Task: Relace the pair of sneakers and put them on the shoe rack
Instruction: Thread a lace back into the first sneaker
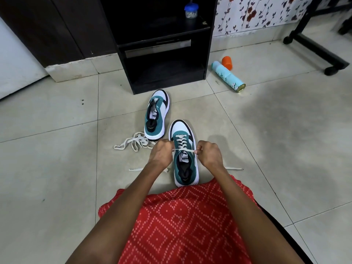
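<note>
Your left hand (161, 153) and right hand (209, 154) each pinch the lace (183, 150), pulled taut across the near sneaker (185, 164) on the floor (57, 115). The unlaced sneaker (157, 115) stands just beyond, before the shoe rack (125, 69), a loose lace (133, 143) beside it.

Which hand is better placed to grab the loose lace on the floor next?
The left hand: the loose lace lies just beside it; the right hand is across the near sneaker. Both pinch the threaded lace.
</note>
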